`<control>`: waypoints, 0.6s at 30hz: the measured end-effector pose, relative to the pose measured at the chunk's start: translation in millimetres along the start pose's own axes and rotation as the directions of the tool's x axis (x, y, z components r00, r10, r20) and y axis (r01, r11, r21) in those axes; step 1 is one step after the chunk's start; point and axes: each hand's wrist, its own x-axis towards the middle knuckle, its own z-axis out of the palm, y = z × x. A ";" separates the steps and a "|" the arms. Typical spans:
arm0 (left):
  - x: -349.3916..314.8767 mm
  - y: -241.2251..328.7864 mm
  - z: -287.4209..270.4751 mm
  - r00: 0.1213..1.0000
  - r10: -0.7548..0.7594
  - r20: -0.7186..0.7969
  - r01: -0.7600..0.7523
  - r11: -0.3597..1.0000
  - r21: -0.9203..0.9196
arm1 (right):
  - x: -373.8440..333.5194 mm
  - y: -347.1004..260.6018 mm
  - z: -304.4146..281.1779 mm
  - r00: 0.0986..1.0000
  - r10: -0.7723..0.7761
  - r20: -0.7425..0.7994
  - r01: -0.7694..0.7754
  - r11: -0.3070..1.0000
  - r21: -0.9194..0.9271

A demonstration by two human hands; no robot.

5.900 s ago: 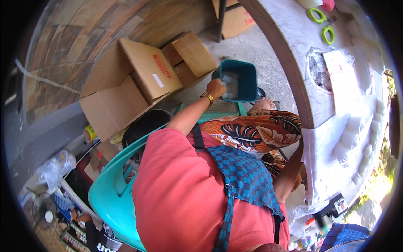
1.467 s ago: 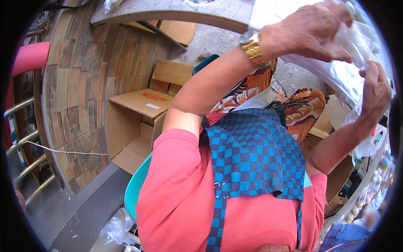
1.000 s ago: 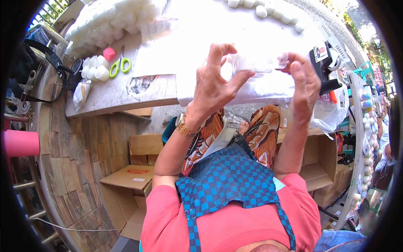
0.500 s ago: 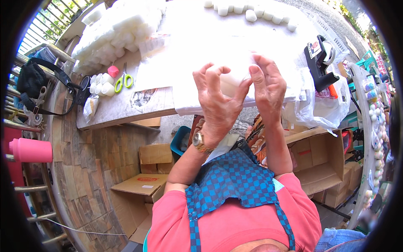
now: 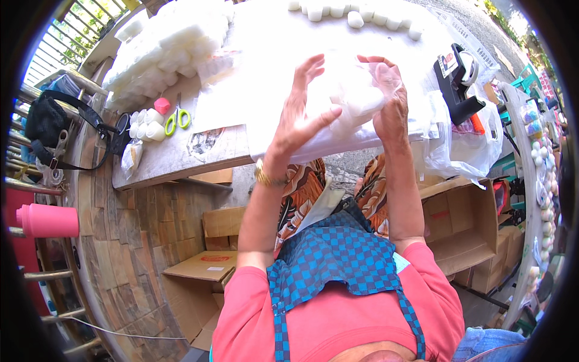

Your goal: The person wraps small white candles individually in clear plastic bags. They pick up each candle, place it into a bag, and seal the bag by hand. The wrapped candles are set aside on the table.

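Observation:
Over the white-covered table, my right hand (image 5: 392, 99) holds a clear plastic bag (image 5: 356, 99) with smooth white pieces inside. Its thin film lies across the fingers of that hand. On the other side of the bag, my left hand (image 5: 301, 114) is open, thumb and fingers apart, slightly blurred. The left thumb points toward the bag; whether it touches the film I cannot tell. A gold-coloured watch (image 5: 265, 175) is on my left wrist. Glare on the white cover (image 5: 265, 78) hides part of the bag's outline.
Many packed white pieces (image 5: 163, 48) are heaped at the far left. Green-handled scissors (image 5: 178, 120) lie near short white cylinders (image 5: 148, 125). More white cylinders (image 5: 356, 20) line the far edge. A black tape dispenser (image 5: 458, 90) stands right, beside a white plastic bag (image 5: 452, 145).
My hands have moved apart from their close position at the bag. The left fingers have straightened and come off it, while the bag has shifted to my right hand and its white contents show.

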 end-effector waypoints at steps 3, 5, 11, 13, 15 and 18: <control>14.6 5.7 -4.7 0.955 -0.190 0.229 0.244 0.941 -0.236 | 1.3 -3.2 -0.9 0.997 -0.069 -0.021 0.065 0.987 -0.146; 12.9 8.2 -5.5 0.931 -0.227 0.287 0.293 0.933 -0.210 | -0.9 -6.1 -2.1 0.994 -0.089 -0.067 0.073 0.973 -0.219; -14.3 9.7 12.2 0.993 -0.096 0.063 0.101 0.991 -0.084 | -35.5 -13.5 8.6 0.973 -0.150 -0.177 0.093 0.950 -0.297; -28.7 13.2 15.6 0.999 -0.047 -0.020 0.046 0.997 -0.064 | -49.2 -19.7 17.7 0.982 -0.115 -0.151 0.069 0.957 -0.282; -36.9 16.0 15.9 0.995 -0.023 -0.097 0.010 0.990 -0.140 | -56.0 -23.4 18.9 0.990 -0.119 -0.074 0.089 0.943 -0.320; -47.1 18.8 8.6 0.984 -0.074 -0.164 0.051 0.989 -0.142 | -58.9 -22.9 20.2 0.971 -0.214 0.107 0.239 0.857 -0.456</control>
